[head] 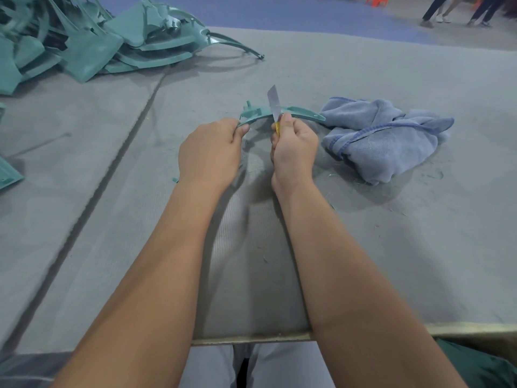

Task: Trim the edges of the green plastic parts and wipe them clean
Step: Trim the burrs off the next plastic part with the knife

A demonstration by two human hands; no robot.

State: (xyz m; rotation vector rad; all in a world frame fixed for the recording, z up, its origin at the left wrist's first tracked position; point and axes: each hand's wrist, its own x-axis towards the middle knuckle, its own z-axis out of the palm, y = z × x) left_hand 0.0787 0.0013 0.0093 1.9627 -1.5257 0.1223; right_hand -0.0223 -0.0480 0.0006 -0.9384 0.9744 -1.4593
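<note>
The grey felt-covered table point(363, 247) fills most of the view, with a dark seam running from the far centre toward 7 o'clock. A pile of green plastic parts point(84, 43) occupies the 10 to 11 o'clock corner; one thin curved strip point(240, 46) extends from the pile toward 12 o'clock. A separate green piece point(8, 175) lies at the 9 o'clock edge. A crumpled blue cloth point(386, 138) rests on the table at 2 o'clock from the hands, just beside the right end of the workpiece.

The workpiece is a curved green plastic part point(302, 112), held at the centre of the view, slightly toward 12 o'clock. Its arc runs left to right, with a bracket-like end at the left.

The left hand point(209, 155) grips the left end of the part, fingers curled and thumb pressed along its edge. The right hand point(293, 147) is closed around the yellow handle of a utility knife point(273, 106). The blade points up toward 12 o'clock and crosses the part near its middle, in contact with its edge.

Small green shavings point(175, 180) lie scattered on the felt near the hands. Legs of standing people point(458, 9) appear at 1 o'clock, well apart from the table.
</note>
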